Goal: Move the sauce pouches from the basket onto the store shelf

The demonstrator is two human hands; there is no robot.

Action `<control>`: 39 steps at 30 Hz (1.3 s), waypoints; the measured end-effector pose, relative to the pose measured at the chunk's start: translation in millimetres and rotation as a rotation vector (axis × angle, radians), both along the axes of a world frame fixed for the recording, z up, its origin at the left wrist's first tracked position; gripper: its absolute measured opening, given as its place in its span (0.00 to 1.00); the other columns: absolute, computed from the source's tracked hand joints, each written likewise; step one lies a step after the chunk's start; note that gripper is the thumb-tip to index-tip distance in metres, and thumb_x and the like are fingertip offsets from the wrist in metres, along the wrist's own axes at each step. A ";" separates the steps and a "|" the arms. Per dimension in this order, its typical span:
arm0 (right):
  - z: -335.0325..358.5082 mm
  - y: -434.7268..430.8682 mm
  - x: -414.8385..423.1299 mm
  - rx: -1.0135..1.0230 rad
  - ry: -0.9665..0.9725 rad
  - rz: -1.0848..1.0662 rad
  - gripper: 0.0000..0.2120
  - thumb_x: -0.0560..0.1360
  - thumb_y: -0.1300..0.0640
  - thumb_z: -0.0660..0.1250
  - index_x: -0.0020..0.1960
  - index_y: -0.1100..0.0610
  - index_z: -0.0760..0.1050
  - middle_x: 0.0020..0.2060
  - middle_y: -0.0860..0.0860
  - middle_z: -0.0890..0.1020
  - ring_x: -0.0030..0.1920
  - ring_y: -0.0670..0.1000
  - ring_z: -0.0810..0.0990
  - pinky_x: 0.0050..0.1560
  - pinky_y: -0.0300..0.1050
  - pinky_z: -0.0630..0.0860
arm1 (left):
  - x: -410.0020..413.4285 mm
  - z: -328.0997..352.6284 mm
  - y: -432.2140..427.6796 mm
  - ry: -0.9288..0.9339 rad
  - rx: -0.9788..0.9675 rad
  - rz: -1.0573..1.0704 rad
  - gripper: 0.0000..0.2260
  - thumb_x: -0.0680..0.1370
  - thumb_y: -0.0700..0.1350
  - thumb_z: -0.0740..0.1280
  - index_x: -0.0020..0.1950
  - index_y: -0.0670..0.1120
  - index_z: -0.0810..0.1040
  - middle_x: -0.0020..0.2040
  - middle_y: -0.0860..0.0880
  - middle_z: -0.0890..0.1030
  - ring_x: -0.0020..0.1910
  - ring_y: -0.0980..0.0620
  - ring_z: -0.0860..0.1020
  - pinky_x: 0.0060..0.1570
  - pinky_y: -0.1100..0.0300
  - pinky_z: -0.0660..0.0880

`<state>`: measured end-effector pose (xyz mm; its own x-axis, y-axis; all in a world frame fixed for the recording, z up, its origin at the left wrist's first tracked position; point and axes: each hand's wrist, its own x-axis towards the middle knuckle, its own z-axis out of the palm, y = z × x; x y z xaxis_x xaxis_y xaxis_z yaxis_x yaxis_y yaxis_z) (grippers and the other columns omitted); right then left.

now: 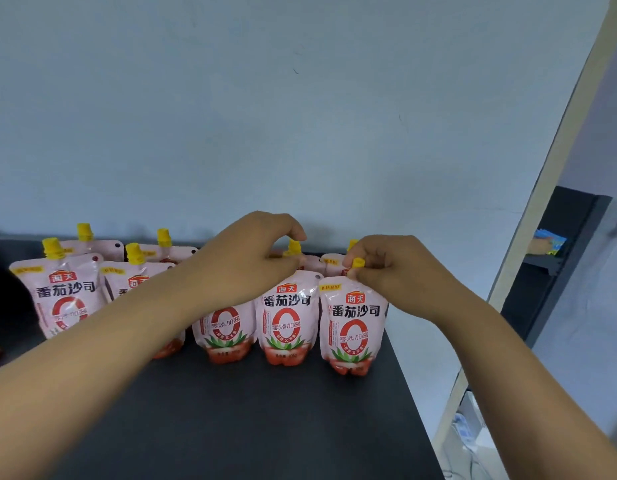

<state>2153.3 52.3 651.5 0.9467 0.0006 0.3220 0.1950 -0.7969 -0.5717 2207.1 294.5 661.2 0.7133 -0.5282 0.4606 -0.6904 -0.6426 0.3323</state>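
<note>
Sauce pouches (288, 317) stand upright in two rows on the dark shelf (265, 410), a front row of five with more behind, so much of the moving looks done. The right hand (390, 268) has its grip pinched on the yellow cap (358, 262) of the end pouch (355, 327), which sits at the right end of the front row with its base on the shelf. The left hand (255, 261) has its grip curled onto a neighbouring cap (294, 245); which pouch that cap belongs to is hard to tell. Both hands seem to be settling or straightening pouches that have already reached the shelf. The basket is out of view, so how many pouches remain cannot be told.
</note>
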 end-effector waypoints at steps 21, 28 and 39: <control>-25.3 24.4 -37.4 -0.120 -0.236 -0.252 0.26 0.80 0.35 0.59 0.75 0.42 0.68 0.69 0.42 0.77 0.69 0.47 0.73 0.61 0.44 0.70 | -33.5 -31.8 -36.9 -0.204 0.101 0.176 0.24 0.78 0.64 0.57 0.62 0.48 0.78 0.57 0.50 0.82 0.61 0.47 0.76 0.60 0.49 0.73; -34.5 -0.6 -74.7 -0.136 -0.234 -0.412 0.29 0.81 0.34 0.57 0.79 0.43 0.64 0.73 0.44 0.74 0.73 0.48 0.69 0.66 0.45 0.70 | -40.5 -31.1 -59.0 -0.113 -0.018 0.076 0.25 0.78 0.65 0.58 0.67 0.52 0.76 0.59 0.52 0.81 0.62 0.50 0.74 0.63 0.53 0.68; -63.5 -90.4 -227.3 -0.004 -0.289 -1.025 0.29 0.81 0.35 0.58 0.78 0.45 0.66 0.70 0.46 0.76 0.67 0.50 0.76 0.58 0.45 0.72 | -146.4 -33.2 -228.4 -0.202 -0.050 -0.479 0.30 0.81 0.67 0.51 0.73 0.51 0.73 0.73 0.50 0.74 0.76 0.49 0.66 0.77 0.57 0.50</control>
<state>1926.0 -38.2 588.0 0.3835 -0.7521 0.5359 -0.4424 -0.6590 -0.6083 2060.7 66.1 628.0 0.2910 -0.7476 0.5970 -0.9567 -0.2253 0.1841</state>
